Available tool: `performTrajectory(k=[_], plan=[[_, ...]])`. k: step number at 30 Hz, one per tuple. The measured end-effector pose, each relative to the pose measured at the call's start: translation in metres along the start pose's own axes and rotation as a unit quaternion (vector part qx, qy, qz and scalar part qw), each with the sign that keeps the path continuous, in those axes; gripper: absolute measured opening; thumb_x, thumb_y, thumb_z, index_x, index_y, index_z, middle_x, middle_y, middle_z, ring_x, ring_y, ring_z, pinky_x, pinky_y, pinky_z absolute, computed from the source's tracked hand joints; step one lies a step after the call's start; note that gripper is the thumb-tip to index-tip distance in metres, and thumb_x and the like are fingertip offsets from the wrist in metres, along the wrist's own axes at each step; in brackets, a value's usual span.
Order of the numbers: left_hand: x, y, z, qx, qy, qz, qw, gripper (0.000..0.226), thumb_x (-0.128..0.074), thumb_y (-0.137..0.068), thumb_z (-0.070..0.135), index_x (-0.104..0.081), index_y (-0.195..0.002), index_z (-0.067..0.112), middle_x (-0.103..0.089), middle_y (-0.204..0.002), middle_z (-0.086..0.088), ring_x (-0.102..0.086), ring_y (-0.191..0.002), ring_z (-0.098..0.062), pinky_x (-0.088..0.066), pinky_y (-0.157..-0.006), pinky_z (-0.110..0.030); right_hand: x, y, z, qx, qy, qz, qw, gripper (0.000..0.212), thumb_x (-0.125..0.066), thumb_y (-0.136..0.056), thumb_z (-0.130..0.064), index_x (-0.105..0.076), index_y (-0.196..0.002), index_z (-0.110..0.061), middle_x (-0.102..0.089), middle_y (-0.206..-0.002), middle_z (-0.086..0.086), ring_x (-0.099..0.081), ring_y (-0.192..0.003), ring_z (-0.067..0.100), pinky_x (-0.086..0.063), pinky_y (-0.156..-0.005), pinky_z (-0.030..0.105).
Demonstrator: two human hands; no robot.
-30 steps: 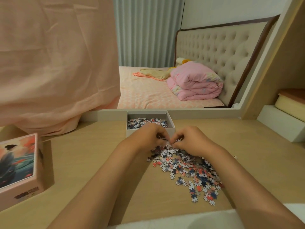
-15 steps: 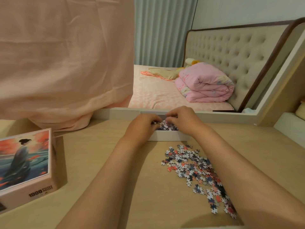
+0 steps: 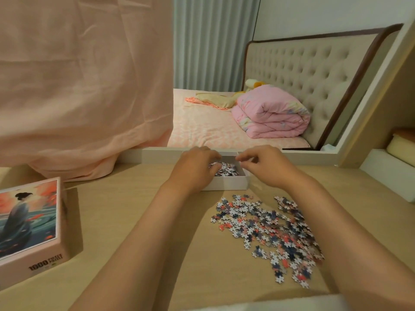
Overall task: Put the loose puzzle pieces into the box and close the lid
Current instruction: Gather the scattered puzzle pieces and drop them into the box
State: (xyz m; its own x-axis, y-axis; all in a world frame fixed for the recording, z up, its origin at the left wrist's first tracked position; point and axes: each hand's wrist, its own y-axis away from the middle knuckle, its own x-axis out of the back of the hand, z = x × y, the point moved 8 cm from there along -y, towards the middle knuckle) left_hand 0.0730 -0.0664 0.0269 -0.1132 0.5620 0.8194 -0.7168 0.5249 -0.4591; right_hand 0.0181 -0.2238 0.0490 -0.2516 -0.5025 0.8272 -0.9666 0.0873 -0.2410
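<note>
Both hands have parted over the one open box (image 3: 226, 184) at the tabletop's (image 3: 134, 221) far edge, pieces already inside. One loose pile of puzzle pieces (image 3: 269, 234) trails diagonally toward the near right; one lid (image 3: 29, 223) lies left, well apart. The left hand (image 3: 195, 169) and right hand (image 3: 265, 164) hover with fingers loosely curled; whether either grip holds pieces I cannot tell.

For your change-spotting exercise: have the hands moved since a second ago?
Yes. Both the left hand and right hand went from the loose pieces away from the person to over the white box.
</note>
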Motion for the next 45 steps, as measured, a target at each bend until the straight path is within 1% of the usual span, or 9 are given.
performTrajectory(k=[5, 11, 15, 20, 25, 28, 33, 38, 45], plan=[[-0.024, 0.011, 0.067, -0.061, 0.032, -0.109, 0.992, 0.031, -0.055, -0.093, 0.038, -0.062, -0.123, 0.032, -0.066, -0.117, 0.013, -0.061, -0.098, -0.008, -0.051, -0.085, -0.032, 0.009, 0.054, 0.041, -0.085, 0.058, -0.118, 0.988, 0.037, -0.072, -0.087, -0.037, -0.066, -0.123, -0.037, -0.063, -0.125, -0.010, -0.059, -0.096, 0.003, -0.044, -0.085, 0.026], [-0.087, 0.045, 0.077, -0.053, -0.055, -0.309, 0.948, 0.070, -0.050, -0.086, 0.067, -0.031, -0.148, 0.041, -0.027, -0.158, 0.007, -0.027, -0.144, -0.020, -0.028, -0.115, -0.049, -0.010, 0.100, 0.074, -0.168, 0.142, -0.270, 0.937, 0.083, -0.070, -0.082, -0.056, -0.030, -0.153, -0.037, -0.031, -0.159, -0.005, -0.035, -0.143, 0.021, -0.030, -0.116, 0.041], [-0.090, 0.050, 0.081, -0.057, -0.050, -0.316, 0.946, 0.067, -0.052, -0.089, 0.061, -0.031, -0.149, 0.039, -0.027, -0.158, 0.008, -0.023, -0.145, -0.018, -0.026, -0.116, -0.046, -0.025, 0.098, 0.061, -0.107, 0.121, -0.247, 0.956, 0.072, -0.065, -0.090, -0.048, -0.033, -0.152, -0.031, -0.034, -0.158, -0.005, -0.037, -0.141, 0.019, -0.032, -0.116, 0.038], [-0.072, 0.042, 0.073, -0.031, -0.037, -0.301, 0.952, 0.067, -0.062, -0.086, 0.055, -0.041, -0.145, 0.033, -0.050, -0.139, 0.006, -0.050, -0.124, -0.019, -0.044, -0.102, -0.042, -0.024, 0.089, 0.042, -0.044, 0.045, -0.187, 0.980, 0.061, -0.074, -0.085, -0.032, -0.050, -0.141, -0.038, -0.050, -0.145, -0.012, -0.048, -0.131, 0.012, -0.040, -0.108, 0.033], [-0.070, 0.046, 0.060, 0.021, -0.059, -0.349, 0.935, 0.094, -0.065, -0.073, 0.070, -0.026, -0.151, 0.034, -0.033, -0.149, 0.006, -0.038, -0.135, -0.021, -0.038, -0.108, -0.047, -0.015, 0.089, 0.066, -0.089, 0.121, -0.195, 0.969, 0.090, -0.074, -0.073, -0.062, -0.034, -0.150, -0.040, -0.030, -0.156, -0.005, -0.018, -0.147, 0.021, -0.026, -0.117, 0.051], [-0.074, 0.049, 0.061, 0.006, -0.108, -0.355, 0.928, 0.084, -0.061, -0.077, 0.069, -0.034, -0.148, 0.033, -0.033, -0.144, 0.003, -0.033, -0.135, -0.022, -0.037, -0.108, -0.048, -0.027, 0.094, 0.069, -0.104, 0.153, -0.241, 0.953, 0.101, -0.071, -0.069, -0.072, -0.026, -0.153, -0.041, -0.026, -0.155, -0.001, -0.012, -0.147, 0.025, -0.024, -0.117, 0.054], [-0.074, 0.044, 0.066, -0.007, -0.079, -0.322, 0.944, 0.062, -0.063, -0.084, 0.058, -0.050, -0.138, 0.030, -0.045, -0.127, 0.003, -0.048, -0.118, -0.020, -0.044, -0.100, -0.041, -0.025, 0.086, 0.064, -0.084, 0.100, -0.178, 0.975, 0.071, -0.072, -0.081, -0.054, -0.048, -0.144, -0.035, -0.041, -0.145, 0.001, -0.040, -0.135, 0.024, -0.036, -0.111, 0.042], [-0.066, 0.037, 0.069, -0.010, -0.014, -0.259, 0.966, 0.035, -0.070, -0.086, 0.037, -0.067, -0.119, 0.026, -0.056, -0.107, 0.006, -0.056, -0.094, -0.014, -0.047, -0.083, -0.027, -0.022, 0.082, 0.046, -0.039, 0.096, -0.128, 0.986, 0.030, -0.068, -0.092, -0.031, -0.069, -0.122, -0.030, -0.057, -0.123, -0.003, -0.056, -0.109, 0.016, -0.043, -0.088, 0.027], [-0.059, 0.034, 0.056, 0.017, 0.073, -0.237, 0.969, 0.017, -0.074, -0.085, 0.030, -0.071, -0.100, 0.035, -0.066, -0.092, 0.016, -0.062, -0.083, -0.004, -0.053, -0.078, -0.026, -0.018, 0.077, 0.040, -0.039, 0.040, -0.076, 0.996, 0.018, -0.069, -0.091, -0.020, -0.077, -0.104, -0.029, -0.073, -0.102, -0.004, -0.063, -0.079, 0.009, -0.051, -0.075, 0.024]])
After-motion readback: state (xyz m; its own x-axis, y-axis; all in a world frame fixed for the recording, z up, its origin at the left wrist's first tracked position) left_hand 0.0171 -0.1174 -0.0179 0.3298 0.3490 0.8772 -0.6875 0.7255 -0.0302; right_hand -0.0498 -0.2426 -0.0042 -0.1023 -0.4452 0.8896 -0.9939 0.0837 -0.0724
